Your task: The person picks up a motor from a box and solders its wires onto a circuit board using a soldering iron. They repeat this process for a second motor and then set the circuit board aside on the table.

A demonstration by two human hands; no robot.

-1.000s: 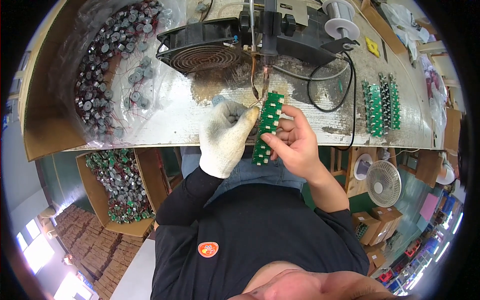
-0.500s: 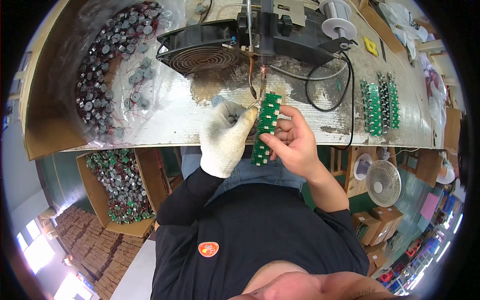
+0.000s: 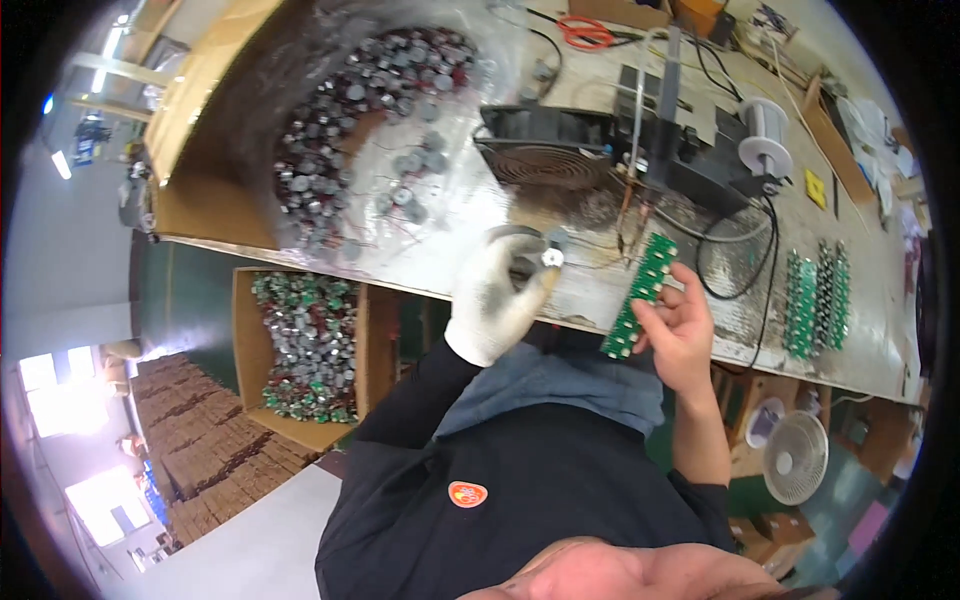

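My left hand (image 3: 492, 305), in a white glove, is closed in a pinch at the table's front edge. Between thumb and forefinger it grips a small round metal component (image 3: 553, 258), with thin wires reaching toward the board. A grey round piece shows just behind it; whether it is also held I cannot tell. In my bare right hand (image 3: 682, 335) is a long green circuit board (image 3: 640, 298), held tilted by its right edge, thumb on top. Small pale parts line the board. Its far end is just below the soldering iron tip (image 3: 644, 218), beside a thin feed tube (image 3: 624, 220).
Many round components (image 3: 345, 130) lie in a plastic-lined box at the left. A black fan (image 3: 545, 150) and a solder spool (image 3: 765, 135) flank the iron. More boards (image 3: 803, 300) lie at the right. Below the table stands a carton (image 3: 243, 330) of finished-looking pieces.
The view has turned, shifting the scene rightward. My left hand has drawn away from the board and iron, and the round component now shows at its fingertips. My right hand still holds the board.
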